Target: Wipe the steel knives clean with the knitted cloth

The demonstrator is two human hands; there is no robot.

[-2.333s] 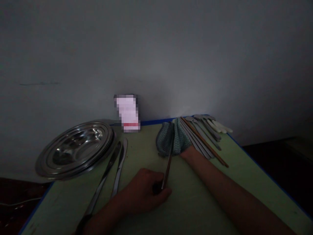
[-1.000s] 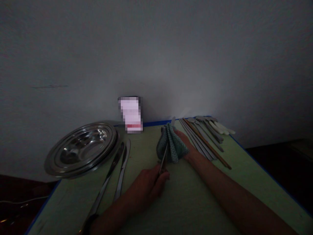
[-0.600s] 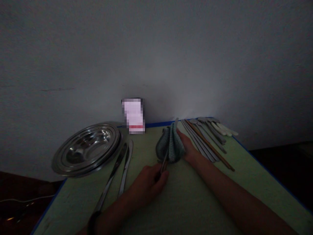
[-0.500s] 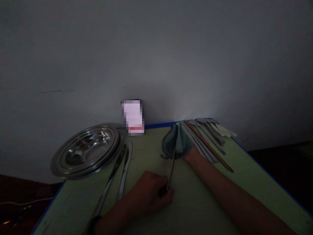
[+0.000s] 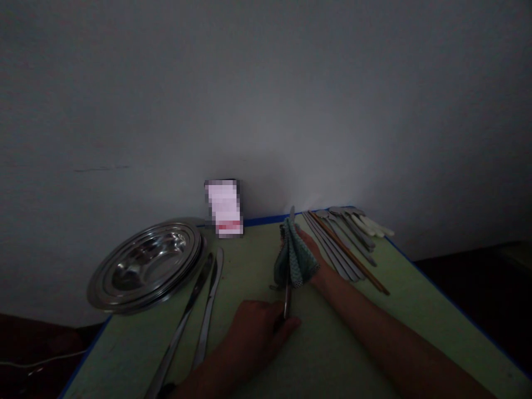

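My left hand is closed around the handle end of a table knife, which points away from me toward the wall. A blue-green checked cloth is folded around the blade, and the rounded tip sticks out above it. My right hand grips the cloth from the right side; its fingers are mostly hidden behind the fabric. Left of my left hand lie two more table knives, one nearer and one farther left. A small metal end shows beneath the cloth's lower left edge.
Stacked steel plates stand at the left of the green table. A lit phone leans on the wall. At right lie metal chopsticks, brown chopsticks, metal spoons and white spoons.
The cloth in my right hand has slid along the knife, and the tip now shows above it. My left hand keeps its hold on the handle. The view has shifted slightly.
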